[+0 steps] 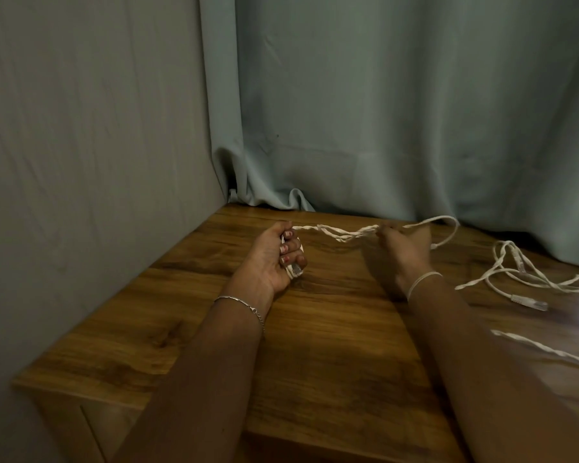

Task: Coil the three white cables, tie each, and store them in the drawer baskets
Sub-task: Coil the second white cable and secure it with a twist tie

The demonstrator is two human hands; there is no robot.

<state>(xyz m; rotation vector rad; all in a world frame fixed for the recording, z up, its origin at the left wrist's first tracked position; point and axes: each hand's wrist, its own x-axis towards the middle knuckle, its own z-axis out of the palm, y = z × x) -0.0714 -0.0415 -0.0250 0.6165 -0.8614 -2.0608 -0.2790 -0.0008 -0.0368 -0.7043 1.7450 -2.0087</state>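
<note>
A white twisted cable (335, 232) stretches above the wooden table (331, 329) between my two hands. My left hand (274, 255) grips a small bundle of its loops, with a clear plug end poking out below the fingers. My right hand (403, 248) pinches the cable farther along, and the free end loops past it to the right. More white cable (515, 275) lies loose and tangled on the table at the right, with a clear plug (528, 302) at one end. Another white strand (549, 350) runs off the right edge.
A grey wall stands at the left and a pale blue curtain (381, 111) hangs behind the table, bunching on its far edge. A band sits on my right wrist (422, 282). The table's front left corner shows a drawer front below.
</note>
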